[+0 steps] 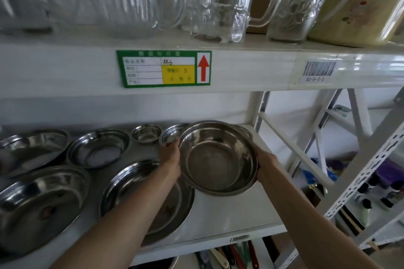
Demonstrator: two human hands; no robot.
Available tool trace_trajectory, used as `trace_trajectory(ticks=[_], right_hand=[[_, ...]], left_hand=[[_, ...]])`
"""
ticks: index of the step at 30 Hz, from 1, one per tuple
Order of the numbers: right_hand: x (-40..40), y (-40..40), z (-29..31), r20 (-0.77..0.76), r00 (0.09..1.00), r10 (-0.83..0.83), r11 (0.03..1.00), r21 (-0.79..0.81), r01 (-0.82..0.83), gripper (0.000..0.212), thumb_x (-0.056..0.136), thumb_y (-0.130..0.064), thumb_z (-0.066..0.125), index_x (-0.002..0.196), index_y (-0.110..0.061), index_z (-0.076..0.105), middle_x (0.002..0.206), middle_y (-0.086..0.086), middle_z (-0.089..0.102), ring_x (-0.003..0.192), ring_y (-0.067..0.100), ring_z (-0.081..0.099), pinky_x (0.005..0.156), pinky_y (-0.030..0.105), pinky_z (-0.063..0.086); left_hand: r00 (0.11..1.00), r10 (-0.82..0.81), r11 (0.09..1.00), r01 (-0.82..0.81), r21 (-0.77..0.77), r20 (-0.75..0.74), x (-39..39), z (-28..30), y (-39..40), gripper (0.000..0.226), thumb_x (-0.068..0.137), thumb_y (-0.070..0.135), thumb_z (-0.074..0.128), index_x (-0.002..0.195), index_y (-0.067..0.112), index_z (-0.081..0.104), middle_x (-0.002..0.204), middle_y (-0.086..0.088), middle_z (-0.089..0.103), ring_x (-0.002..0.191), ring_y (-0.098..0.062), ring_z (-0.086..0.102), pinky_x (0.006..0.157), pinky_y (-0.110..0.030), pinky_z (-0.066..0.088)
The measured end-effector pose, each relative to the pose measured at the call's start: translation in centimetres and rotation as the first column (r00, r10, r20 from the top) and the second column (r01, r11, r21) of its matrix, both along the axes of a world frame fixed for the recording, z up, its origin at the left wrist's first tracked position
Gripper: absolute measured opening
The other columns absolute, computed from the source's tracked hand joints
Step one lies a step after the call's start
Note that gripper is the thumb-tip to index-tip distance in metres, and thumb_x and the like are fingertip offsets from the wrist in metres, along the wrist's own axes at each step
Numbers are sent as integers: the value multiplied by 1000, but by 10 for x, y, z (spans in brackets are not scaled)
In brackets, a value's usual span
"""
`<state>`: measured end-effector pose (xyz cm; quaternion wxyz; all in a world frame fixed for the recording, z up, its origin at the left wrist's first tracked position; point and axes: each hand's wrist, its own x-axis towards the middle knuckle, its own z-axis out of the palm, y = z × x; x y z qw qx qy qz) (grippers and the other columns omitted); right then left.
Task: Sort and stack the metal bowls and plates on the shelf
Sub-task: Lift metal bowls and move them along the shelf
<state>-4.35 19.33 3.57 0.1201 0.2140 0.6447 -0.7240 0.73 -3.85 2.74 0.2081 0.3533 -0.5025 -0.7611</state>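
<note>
A big metal bowl (pixel 218 157) is tilted toward the camera at the right end of the white shelf (pixel 236 216), gripped at its rim by the left hand (pixel 169 155) and right hand (pixel 265 160). A wide plate (pixel 148 199) lies beneath; more bowls (pixel 98 148) sit to the left.

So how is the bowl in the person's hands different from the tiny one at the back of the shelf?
The held bowl is far wider than the small bowl. It is tilted toward the camera, gripped at its rim by the left hand and right hand; the small bowl stands level and untouched on the shelf. The held bowl looks duller inside, while the small one is more mirror-like. Both are round, bare metal.
</note>
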Motion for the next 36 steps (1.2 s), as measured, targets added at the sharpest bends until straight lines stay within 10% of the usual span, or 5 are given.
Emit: trace_trajectory(ticks=[24,30,36], right_hand=[[56,-205,10,-35,967,254,961,-101,-256,28,80,-24,76,100,-7,65,88,6,69,73,22,65,73,34,57],[-5,-268,-68,-50,921,386,904,-176,-388,73,48,-42,91,111,-11,71,82,3,71,65,21,68,64,32,58],[100,-302,14,-75,938,337,924,-166,-345,23,73,-11,80,85,-12,61,94,12,71,92,32,68,94,43,54]], left_hand=[[947,322,945,-322,-58,-6,128,7,-175,23,88,24,65,88,1,66,84,-13,68,72,-25,65,63,-26,54],[925,380,922,-379,-84,-9,164,5,-216,25,81,23,71,94,2,70,98,-17,73,84,-30,69,81,-42,57],[918,395,912,-389,-129,30,209,8,-249,19,89,24,63,97,7,67,87,-8,68,76,-24,63,60,-26,53]])
